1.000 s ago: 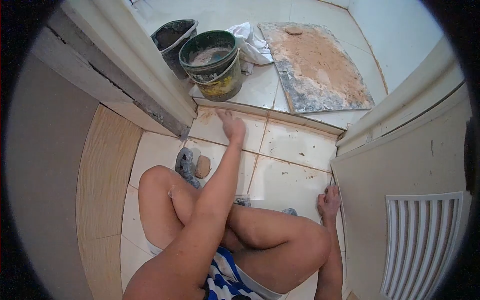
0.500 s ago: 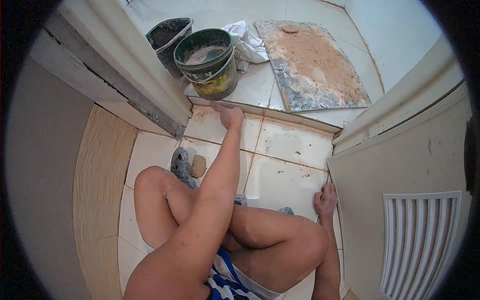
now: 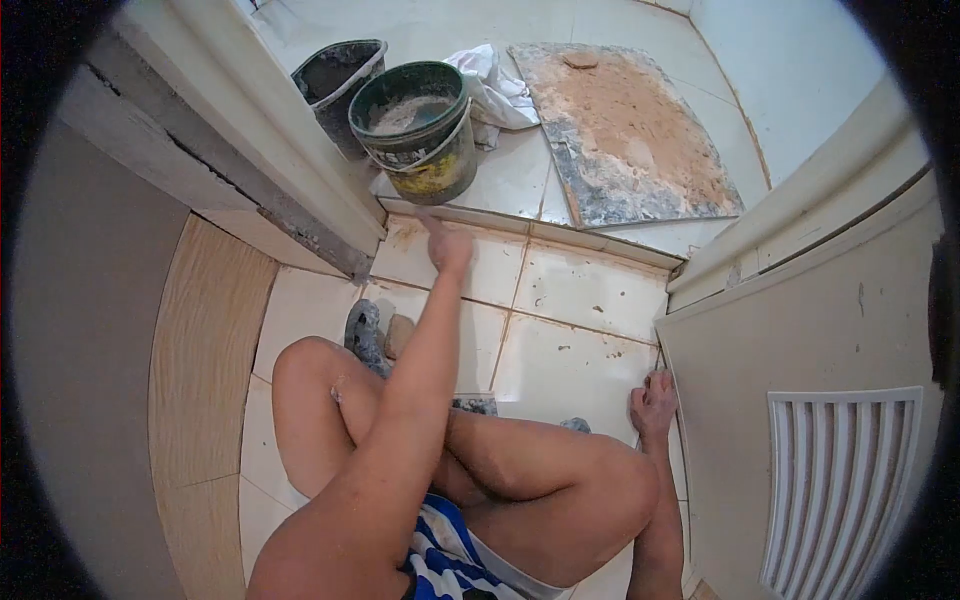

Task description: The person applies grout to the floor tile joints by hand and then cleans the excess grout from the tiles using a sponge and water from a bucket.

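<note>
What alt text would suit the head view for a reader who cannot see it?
A person's left hand is down at the white floor tiles below a low step, the right hand beside a vented panel. Beyond the step's edge are two buckets and a board bearing tan powder.

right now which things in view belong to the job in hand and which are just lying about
Likely the job:
left hand, finger stretched toward the step
floor tiles with brown joints
brown powder, coloured like those joints
perhaps the front bucket

Probably just lying about, untouched:
crumpled white material
rear bucket
</note>
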A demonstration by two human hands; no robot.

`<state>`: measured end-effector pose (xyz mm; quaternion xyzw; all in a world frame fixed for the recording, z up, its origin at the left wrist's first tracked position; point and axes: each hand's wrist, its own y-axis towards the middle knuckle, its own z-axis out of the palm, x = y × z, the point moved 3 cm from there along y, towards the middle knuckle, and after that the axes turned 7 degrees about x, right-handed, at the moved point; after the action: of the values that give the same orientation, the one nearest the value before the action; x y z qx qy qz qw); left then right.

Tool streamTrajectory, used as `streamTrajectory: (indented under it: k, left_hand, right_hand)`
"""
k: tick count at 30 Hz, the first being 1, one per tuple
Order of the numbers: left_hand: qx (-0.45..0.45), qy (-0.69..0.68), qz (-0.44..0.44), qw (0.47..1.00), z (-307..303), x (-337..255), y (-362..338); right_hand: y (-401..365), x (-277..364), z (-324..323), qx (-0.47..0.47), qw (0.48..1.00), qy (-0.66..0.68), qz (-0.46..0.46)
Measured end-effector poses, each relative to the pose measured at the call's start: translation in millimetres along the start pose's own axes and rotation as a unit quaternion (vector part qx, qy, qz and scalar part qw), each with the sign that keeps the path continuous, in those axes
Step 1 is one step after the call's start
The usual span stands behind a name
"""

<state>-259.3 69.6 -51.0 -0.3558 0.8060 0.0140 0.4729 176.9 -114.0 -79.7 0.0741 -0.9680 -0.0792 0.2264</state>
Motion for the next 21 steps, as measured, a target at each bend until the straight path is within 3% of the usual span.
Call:
streamTrajectory:
  k: [1, 3, 4, 5, 10, 15, 19, 21]
  left_hand:
    - [0.048, 0.021, -0.034, 0.998, 1.6, -9.2, -12.9]
    - [0.011, 0.010, 0.063, 0.998, 29.4, 7.5, -11.5]
    - [-0.024, 0.001, 0.160, 0.987, 42.9, 26.3, 1.4]
    - [-0.043, -0.016, 0.186, 0.982, 43.4, 31.4, -1.5]
    - [-0.155, -0.034, 0.137, 0.978, 17.1, 70.0, 45.9]
    - [-0.114, 0.044, 0.169, 0.978, 36.4, 46.8, 48.6]
    - [0.023, -0.023, 0.007, 0.999, 43.3, -19.2, -44.9]
    - [0.003, -0.066, 0.116, 0.991, 64.8, -8.6, -52.2]
  right_hand:
    - [-0.4, 0.4, -1.1, 0.006, 1.000, 0.005, 0.003]
    - [-0.5, 1.8, -3.1, 0.011, 1.000, 0.011, 0.000]
    - [-0.6, 2.6, -3.7, 0.012, 1.000, 0.017, 0.002]
    - [0.7, 3.7, -3.3, 0.014, 1.000, 0.022, 0.005]
    - [0.1, 3.7, -4.5, 0.015, 0.999, 0.027, 0.021]
    - [3.9, 8.2, -4.9, 0.006, 1.000, 0.024, 0.016]
    - [1.4, 0.3, -1.7, 0.001, 1.000, 0.020, -0.007]
    - [1.8, -0.3, 0.5, -0.014, 1.000, 0.016, -0.022]
